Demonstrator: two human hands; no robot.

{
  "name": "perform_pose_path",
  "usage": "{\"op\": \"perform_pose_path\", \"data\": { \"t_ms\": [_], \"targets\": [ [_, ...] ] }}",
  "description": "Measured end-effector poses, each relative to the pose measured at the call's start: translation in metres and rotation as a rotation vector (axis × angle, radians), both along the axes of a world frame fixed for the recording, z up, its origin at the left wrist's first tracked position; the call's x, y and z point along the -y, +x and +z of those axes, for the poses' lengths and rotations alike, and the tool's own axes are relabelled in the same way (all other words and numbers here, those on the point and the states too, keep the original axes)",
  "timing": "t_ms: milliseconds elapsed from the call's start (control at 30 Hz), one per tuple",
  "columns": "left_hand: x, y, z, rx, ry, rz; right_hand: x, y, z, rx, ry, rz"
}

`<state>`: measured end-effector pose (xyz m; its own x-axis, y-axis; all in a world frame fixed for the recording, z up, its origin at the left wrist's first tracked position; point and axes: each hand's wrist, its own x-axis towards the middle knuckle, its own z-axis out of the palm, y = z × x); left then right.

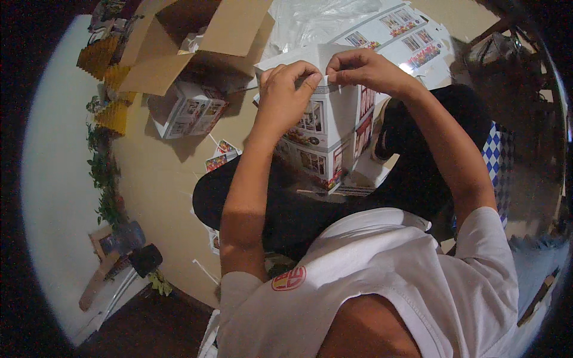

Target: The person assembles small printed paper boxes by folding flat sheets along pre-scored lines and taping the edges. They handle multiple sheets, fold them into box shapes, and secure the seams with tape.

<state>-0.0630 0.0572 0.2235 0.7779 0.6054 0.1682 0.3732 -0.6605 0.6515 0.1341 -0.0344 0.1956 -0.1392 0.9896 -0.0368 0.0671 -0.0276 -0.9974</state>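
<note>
A tall white cardboard box [328,122] with printed pictures of windows and doors stands in front of me, between my bent legs. My left hand [289,89] is closed in a pinch at the box's top edge, by the near corner. Just across that corner my right hand [371,71] is closed too, thumb against curled fingers on the same edge. The fingertips of the two hands almost meet. Between them shows a small pale bit, too small to name. A grey band runs just below the box's top edge.
An open brown carton [233,30] stands at the far left, with a smaller printed box [191,113] beside it. Flat printed cardboard sheets [406,39] and clear plastic wrap [322,21] lie beyond my hands. Printed pieces [222,154] lie left of my knee. Plants [107,173] line the left wall.
</note>
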Motion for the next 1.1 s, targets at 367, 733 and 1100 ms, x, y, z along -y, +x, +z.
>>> {"op": "perform_pose_path", "data": {
  "t_ms": [367, 733, 1100],
  "targets": [
    [-0.021, 0.029, -0.021, -0.108, -0.045, 0.037, -0.012, 0.011, -0.027, -0.082, 0.023, -0.16],
    [-0.046, 0.035, -0.044, -0.011, -0.474, -0.089, -0.026, 0.017, -0.041, -0.13, -0.002, -0.139],
    [-0.038, 0.035, -0.046, 0.007, -0.245, 0.02, -0.026, 0.017, -0.038, 0.031, 0.047, -0.173]
  ]
}}
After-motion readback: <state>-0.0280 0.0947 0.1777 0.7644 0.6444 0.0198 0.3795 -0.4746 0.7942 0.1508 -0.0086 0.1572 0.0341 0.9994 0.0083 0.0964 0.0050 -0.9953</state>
